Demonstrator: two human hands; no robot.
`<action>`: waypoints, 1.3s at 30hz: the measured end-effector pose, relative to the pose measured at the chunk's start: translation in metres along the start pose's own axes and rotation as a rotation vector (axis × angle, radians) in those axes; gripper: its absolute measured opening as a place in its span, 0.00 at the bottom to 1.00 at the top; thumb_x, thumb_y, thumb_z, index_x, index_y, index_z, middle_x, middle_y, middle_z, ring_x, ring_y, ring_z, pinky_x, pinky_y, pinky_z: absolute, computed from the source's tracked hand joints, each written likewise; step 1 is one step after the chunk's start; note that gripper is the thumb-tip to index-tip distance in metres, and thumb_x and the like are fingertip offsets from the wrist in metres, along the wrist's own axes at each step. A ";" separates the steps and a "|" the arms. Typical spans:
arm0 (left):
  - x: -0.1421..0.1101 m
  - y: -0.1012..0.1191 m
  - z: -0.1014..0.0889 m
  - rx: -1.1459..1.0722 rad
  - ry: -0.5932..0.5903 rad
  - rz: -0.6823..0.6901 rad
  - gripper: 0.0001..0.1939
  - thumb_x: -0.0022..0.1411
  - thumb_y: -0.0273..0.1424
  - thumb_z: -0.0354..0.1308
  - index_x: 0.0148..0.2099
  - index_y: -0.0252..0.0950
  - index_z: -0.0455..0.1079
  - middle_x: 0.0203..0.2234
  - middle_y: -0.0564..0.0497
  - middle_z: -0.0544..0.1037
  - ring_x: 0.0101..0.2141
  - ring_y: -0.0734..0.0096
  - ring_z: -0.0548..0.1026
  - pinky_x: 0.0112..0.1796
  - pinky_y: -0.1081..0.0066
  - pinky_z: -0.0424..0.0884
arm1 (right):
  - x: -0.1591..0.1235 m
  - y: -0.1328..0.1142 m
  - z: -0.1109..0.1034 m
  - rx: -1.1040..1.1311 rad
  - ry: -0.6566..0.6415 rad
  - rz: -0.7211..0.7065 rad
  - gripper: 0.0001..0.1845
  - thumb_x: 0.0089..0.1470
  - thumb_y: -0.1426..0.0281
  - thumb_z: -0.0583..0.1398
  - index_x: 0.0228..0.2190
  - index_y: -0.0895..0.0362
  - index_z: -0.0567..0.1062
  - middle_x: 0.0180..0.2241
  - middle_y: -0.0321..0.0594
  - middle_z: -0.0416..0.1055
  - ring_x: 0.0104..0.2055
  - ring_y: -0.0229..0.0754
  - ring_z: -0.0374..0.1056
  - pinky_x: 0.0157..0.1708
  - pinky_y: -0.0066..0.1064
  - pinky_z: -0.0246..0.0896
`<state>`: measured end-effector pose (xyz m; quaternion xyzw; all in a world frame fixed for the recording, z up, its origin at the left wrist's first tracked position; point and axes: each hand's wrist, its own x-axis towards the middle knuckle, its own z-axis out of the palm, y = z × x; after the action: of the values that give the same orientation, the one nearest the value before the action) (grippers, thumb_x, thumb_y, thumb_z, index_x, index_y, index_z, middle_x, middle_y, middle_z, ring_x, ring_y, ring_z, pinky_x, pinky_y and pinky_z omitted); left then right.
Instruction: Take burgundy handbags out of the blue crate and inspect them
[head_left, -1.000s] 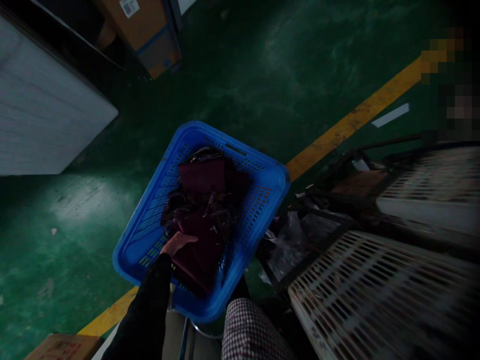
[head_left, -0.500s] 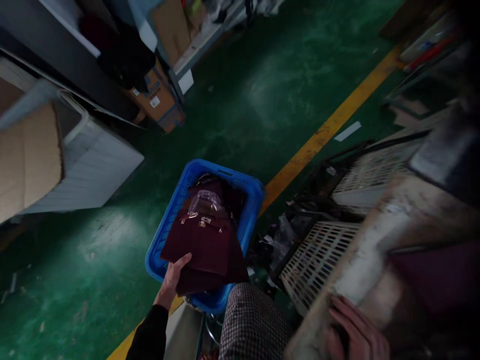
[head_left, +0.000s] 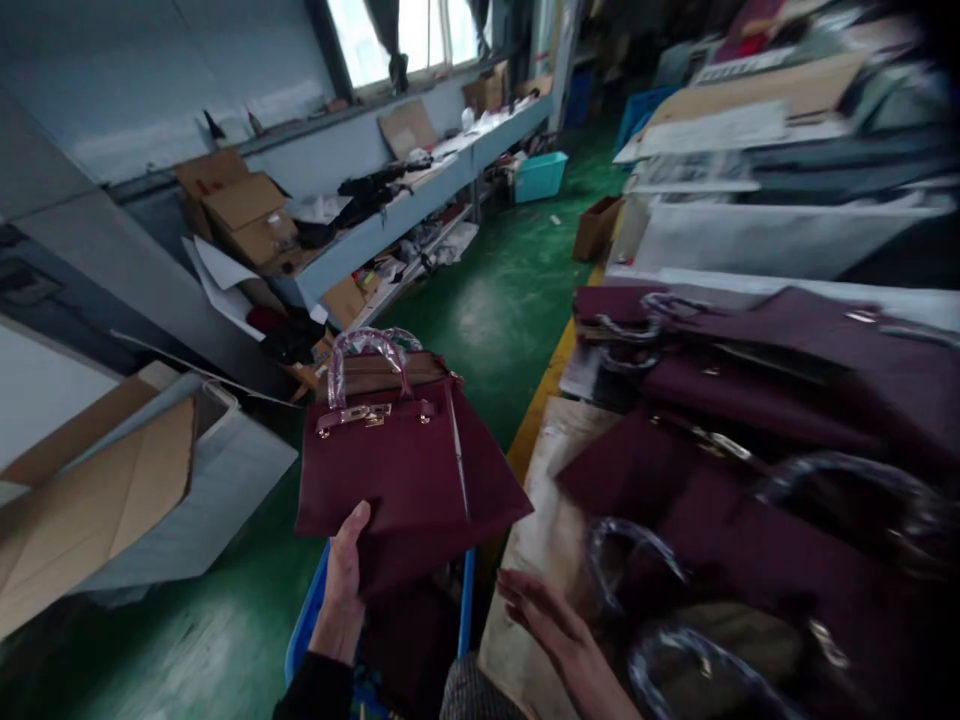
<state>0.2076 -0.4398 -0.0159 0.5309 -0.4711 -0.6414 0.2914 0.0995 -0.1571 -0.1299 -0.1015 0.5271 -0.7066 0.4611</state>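
My left hand [head_left: 343,590] grips the lower edge of a flat maroon handbag [head_left: 390,465] with a gold clasp and a plastic-wrapped handle, held up above the blue basket [head_left: 304,630]. More maroon pieces hang under it. My right hand [head_left: 547,620] is open, fingers spread, hovering over the edge of the wooden worktable [head_left: 540,540]. A pile of similar maroon handbags [head_left: 750,440] lies on that table to the right.
A grey bin with cardboard [head_left: 150,490] stands at the left on the green floor [head_left: 495,300]. A long grey shelf bench [head_left: 405,210] with boxes runs along the back wall. A yellow floor line [head_left: 544,400] passes beside the table. Stacked boards lie at upper right.
My left hand has lifted the maroon handbag out of the blue basket to chest height. The view has swung up from the floor. My right hand has come off the table edge and opened.
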 end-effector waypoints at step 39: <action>-0.189 -0.070 0.137 0.238 -0.712 -0.305 0.25 0.53 0.38 0.73 0.51 0.37 0.73 0.46 0.46 0.81 0.40 0.66 0.81 0.40 0.71 0.78 | -0.193 -0.083 -0.110 0.912 0.527 -0.018 0.41 0.58 0.39 0.58 0.57 0.60 0.70 0.48 0.53 0.76 0.51 0.58 0.73 0.55 0.54 0.68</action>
<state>0.1356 -0.2073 -0.0046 0.3692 -0.5295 -0.7620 -0.0519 0.0917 0.0620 -0.0405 0.2861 0.2635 -0.8697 0.3039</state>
